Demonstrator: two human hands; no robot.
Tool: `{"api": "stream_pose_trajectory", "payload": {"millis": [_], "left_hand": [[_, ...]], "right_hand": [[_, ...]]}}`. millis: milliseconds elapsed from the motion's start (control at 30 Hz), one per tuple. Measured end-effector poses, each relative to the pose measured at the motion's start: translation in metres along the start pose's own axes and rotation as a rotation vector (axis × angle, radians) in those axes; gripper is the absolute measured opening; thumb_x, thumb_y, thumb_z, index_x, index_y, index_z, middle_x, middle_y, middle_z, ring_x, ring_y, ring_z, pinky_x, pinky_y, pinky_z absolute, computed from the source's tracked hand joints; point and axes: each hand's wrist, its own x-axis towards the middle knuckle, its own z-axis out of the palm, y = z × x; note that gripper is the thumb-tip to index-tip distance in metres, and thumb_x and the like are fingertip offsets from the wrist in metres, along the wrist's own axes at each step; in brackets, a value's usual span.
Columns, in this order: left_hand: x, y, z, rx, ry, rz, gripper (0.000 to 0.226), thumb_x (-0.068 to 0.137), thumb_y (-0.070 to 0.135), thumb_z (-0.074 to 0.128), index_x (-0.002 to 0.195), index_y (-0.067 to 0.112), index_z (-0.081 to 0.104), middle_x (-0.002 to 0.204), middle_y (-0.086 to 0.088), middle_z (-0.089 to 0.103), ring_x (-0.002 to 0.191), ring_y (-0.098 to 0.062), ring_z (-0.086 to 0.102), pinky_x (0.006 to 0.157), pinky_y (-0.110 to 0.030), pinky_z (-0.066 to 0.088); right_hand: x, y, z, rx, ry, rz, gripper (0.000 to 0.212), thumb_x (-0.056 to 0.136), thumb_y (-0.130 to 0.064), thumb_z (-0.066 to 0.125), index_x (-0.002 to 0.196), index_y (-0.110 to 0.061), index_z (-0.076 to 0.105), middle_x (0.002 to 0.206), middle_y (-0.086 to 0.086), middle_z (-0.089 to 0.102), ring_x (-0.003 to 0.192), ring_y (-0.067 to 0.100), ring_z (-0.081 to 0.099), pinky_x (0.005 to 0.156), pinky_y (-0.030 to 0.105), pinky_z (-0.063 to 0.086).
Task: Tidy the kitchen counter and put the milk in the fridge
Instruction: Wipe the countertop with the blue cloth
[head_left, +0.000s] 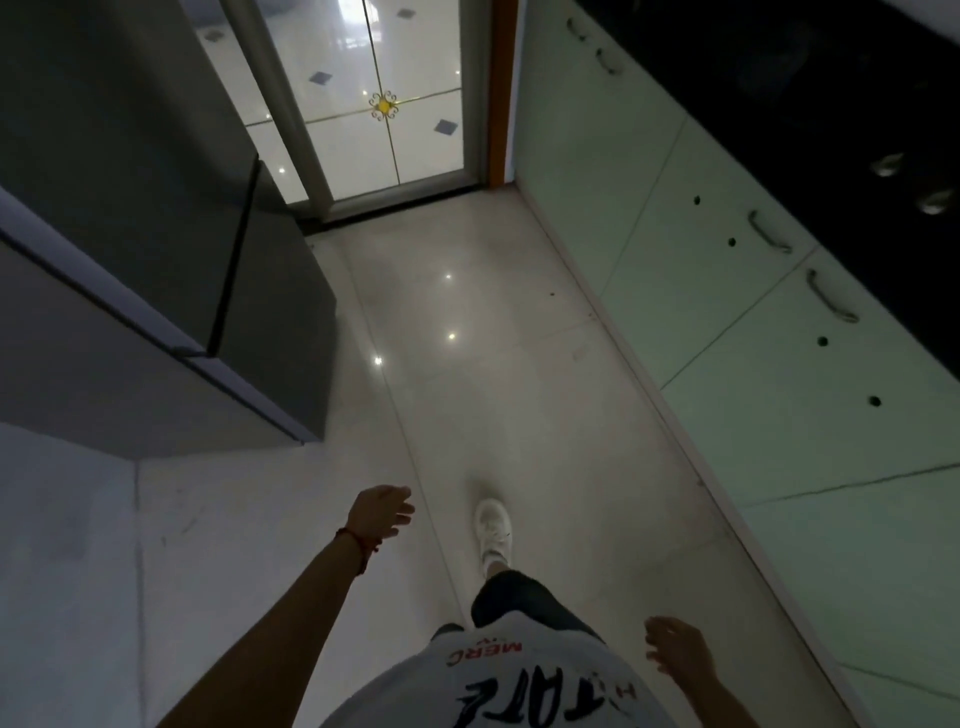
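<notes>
Two hands are in view, and both hold nothing. The left hand (382, 512) hangs over the floor (467, 338) with a loose, spread grip; the right hand (675, 647) also has relaxed fingers. One dark fridge (156, 208) stands ahead-left of the left grip, closed. The dark counter (831, 104) runs far ahead-right. No milk is visible.

left hand (382, 512) loose, right hand (675, 649) loose

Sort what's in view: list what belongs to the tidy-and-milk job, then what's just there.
Job:
tall dark grey fridge, doors closed
black glossy countertop
left hand, empty
right hand, empty

Just there:
pale green cabinet doors
glass sliding door
white sneaker
</notes>
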Motion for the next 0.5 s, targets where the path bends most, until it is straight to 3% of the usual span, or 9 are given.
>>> {"api": "stream_pose_trajectory", "payload": {"millis": [67,200,367,500], "left_hand": [[0.025,0.024,-0.006,-0.002,0.033,-0.033,0.015,0.093,0.014,0.047,0.095,0.002,0.055,0.075,-0.007,0.056,0.066,-0.018,0.051,0.060,-0.025,0.038],[0.065,0.073,-0.024,-0.010,0.085,-0.093,0.031,0.093,0.016,0.048,0.113,-0.008,0.054,0.078,-0.008,0.057,0.069,-0.020,0.051,0.060,-0.026,0.039],[0.113,0.137,-0.051,-0.080,0.138,-0.135,0.034,0.093,0.015,0.048,0.116,-0.010,0.052,0.084,-0.010,0.059,0.083,-0.027,0.053,0.068,-0.031,0.042],[0.166,0.188,-0.073,-0.058,0.148,-0.171,0.034,0.092,0.015,0.049,0.115,-0.009,0.053,0.085,-0.012,0.060,0.082,-0.027,0.053,0.066,-0.030,0.041]], "right_hand": [[0.021,-0.059,0.001,0.018,-0.026,-0.018,0.019,0.086,-0.006,0.058,0.067,-0.006,0.062,0.061,0.006,0.058,0.054,0.022,0.055,0.059,0.028,0.040],[0.064,-0.185,0.006,-0.055,-0.086,-0.104,0.025,0.087,-0.006,0.053,0.092,0.016,0.062,0.071,0.012,0.058,0.063,0.026,0.055,0.069,0.032,0.040],[0.096,-0.346,0.026,-0.079,-0.110,-0.241,0.022,0.088,-0.011,0.054,0.103,0.002,0.062,0.089,0.014,0.061,0.070,0.026,0.057,0.060,0.027,0.041],[0.120,-0.452,0.051,-0.035,-0.104,-0.310,0.025,0.087,-0.013,0.056,0.108,-0.001,0.062,0.091,0.013,0.062,0.075,0.026,0.059,0.059,0.025,0.041]]}}
